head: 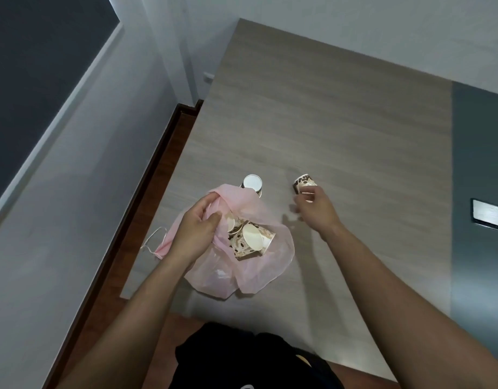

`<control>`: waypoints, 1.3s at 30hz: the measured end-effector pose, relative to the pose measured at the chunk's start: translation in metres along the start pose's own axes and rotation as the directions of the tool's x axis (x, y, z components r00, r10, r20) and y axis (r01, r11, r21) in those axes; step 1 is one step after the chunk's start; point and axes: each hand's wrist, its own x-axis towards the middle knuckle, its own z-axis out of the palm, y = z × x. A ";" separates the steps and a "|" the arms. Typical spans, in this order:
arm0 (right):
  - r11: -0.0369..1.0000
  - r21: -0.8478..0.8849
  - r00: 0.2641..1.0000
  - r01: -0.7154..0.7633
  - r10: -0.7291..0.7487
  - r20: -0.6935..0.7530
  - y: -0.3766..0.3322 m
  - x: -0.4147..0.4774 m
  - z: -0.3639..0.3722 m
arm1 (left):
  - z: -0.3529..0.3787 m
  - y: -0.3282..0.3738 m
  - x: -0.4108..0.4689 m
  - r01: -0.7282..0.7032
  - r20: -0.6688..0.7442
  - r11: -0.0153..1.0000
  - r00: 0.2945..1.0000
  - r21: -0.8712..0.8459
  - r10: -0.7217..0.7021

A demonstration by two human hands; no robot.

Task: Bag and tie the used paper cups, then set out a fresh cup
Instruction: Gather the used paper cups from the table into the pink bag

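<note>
A thin pink plastic bag lies open on the table near its left edge. Several brown-patterned paper cups lie tumbled inside it. My left hand grips the bag's left rim and holds it up. Just behind the bag stands an upright paper cup, white inside. To the right, a paper cup on its side lies on the table, and my right hand has its fingertips closed on its near end.
The wood-grain table runs far and right, its left edge above a dark red floor. A pink strip with white loops hangs off that edge. A grey panel with a metal plate is at right.
</note>
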 end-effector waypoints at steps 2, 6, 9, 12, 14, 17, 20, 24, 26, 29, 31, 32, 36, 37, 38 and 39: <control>0.994 0.028 0.992 -0.104 0.105 -0.067 0.015 0.019 -0.010 | 0.001 0.000 -0.002 0.010 -0.005 1.000 1.000 -0.011 -0.010; 0.953 0.148 0.963 -0.266 0.268 0.006 0.020 0.025 -0.016 | 0.002 -0.001 -0.004 0.020 -0.019 1.000 1.000 -0.007 -0.020; 0.926 0.236 0.954 -0.295 0.271 0.132 0.029 0.030 -0.016 | 0.000 0.002 -0.007 0.020 -0.036 1.000 0.999 0.017 -0.019; 0.879 0.351 0.944 -0.323 0.272 0.188 0.037 0.033 -0.013 | -0.006 0.001 -0.009 0.005 -0.005 0.999 1.000 0.041 -0.004; 0.846 0.414 0.940 -0.337 0.277 0.198 0.041 0.031 -0.012 | -0.012 0.001 -0.010 0.008 0.062 0.999 0.998 0.031 -0.010; 0.868 0.413 0.961 -0.276 0.255 0.104 0.052 0.028 -0.013 | -0.019 0.002 -0.012 0.043 0.149 0.999 0.988 0.008 -0.043; 0.905 0.380 0.976 -0.191 0.217 -0.026 0.057 0.018 -0.023 | -0.023 0.000 -0.012 0.082 0.196 0.997 0.977 -0.001 -0.080; 0.890 0.433 0.980 -0.144 0.189 -0.062 0.046 -0.014 -0.034 | -0.021 0.000 -0.014 0.090 0.210 0.993 0.975 -0.073 -0.073; 0.883 0.450 0.985 -0.132 0.169 -0.043 0.039 -0.041 -0.031 | -0.020 0.000 -0.015 0.087 0.206 0.990 0.976 -0.109 -0.063; 0.921 0.384 0.997 -0.072 0.051 0.063 0.034 -0.081 -0.013 | -0.019 0.001 -0.017 0.092 0.252 0.985 0.966 -0.143 -0.054; 0.943 0.331 0.988 -0.010 -0.041 0.147 0.031 -0.106 0.009 | -0.023 0.002 -0.022 0.078 0.307 0.989 0.951 -0.130 -0.035; 0.953 0.302 0.978 0.029 -0.089 0.188 0.029 -0.115 0.022 | -0.026 0.002 -0.023 0.072 0.324 0.991 0.945 -0.116 -0.030; 0.972 0.029 0.916 0.235 -0.231 0.328 0.019 -0.144 0.070 | -0.038 0.004 -0.027 0.069 0.356 0.992 0.934 -0.110 -0.025; 0.957 -0.055 0.901 0.286 -0.249 0.356 0.016 -0.151 0.079 | -0.041 0.005 -0.029 0.079 0.361 0.988 0.932 -0.132 -0.026; 0.935 -0.126 0.887 0.332 -0.264 0.379 0.014 -0.154 0.086 | -0.043 0.006 -0.030 0.088 0.366 0.984 0.930 -0.155 -0.026; 0.909 -0.182 0.872 0.374 -0.278 0.402 0.014 -0.157 0.092 | -0.045 0.006 -0.031 0.094 0.372 0.980 0.928 -0.173 -0.023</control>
